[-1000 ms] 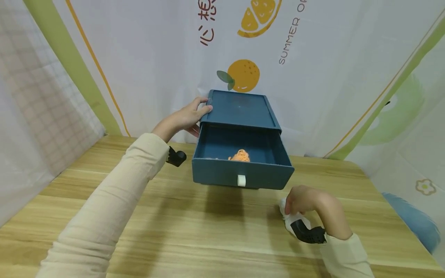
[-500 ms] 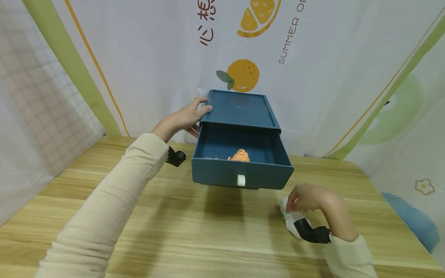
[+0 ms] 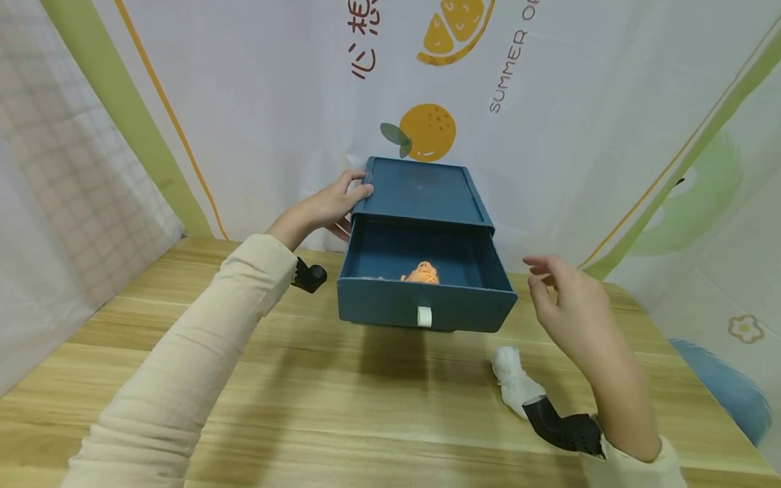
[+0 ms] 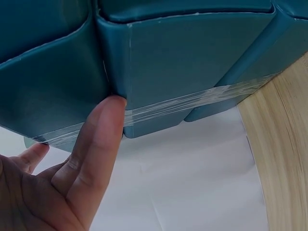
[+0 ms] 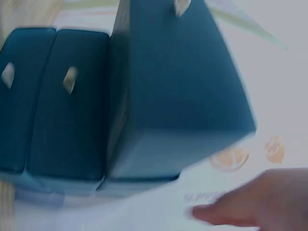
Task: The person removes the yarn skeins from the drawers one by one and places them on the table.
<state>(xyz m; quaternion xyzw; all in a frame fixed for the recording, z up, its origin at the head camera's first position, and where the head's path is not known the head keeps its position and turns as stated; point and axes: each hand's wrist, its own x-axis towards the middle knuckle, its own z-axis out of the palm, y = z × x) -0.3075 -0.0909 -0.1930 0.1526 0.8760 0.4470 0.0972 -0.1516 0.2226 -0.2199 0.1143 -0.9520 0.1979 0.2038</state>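
A dark blue drawer cabinet [image 3: 421, 190] stands at the back of the table, its top drawer [image 3: 390, 303] pulled out. Inside that drawer lies an orange stringy bundle [image 3: 422, 273], partly hidden by the drawer front. My left hand [image 3: 326, 205] rests against the cabinet's left side, with fingertips on its top edge. In the left wrist view its nearly straight finger [image 4: 101, 144] presses the side by a strip of clear tape [image 4: 173, 105]. Raised to the right of the drawer is my right hand [image 3: 573, 305], fingers loosely bent, holding nothing. Below it, a soft white bundle [image 3: 514, 379] lies on the table.
Closed drawers [image 5: 67, 110] with small white pulls show below the open one in the right wrist view. A printed white curtain [image 3: 274, 102] hangs right behind the cabinet. The wooden table [image 3: 342, 427] has a rounded edge on the right.
My right hand has left the white bundle and risen up beside the open drawer. The bundle stays on the table. My left hand and the cabinet have not moved.
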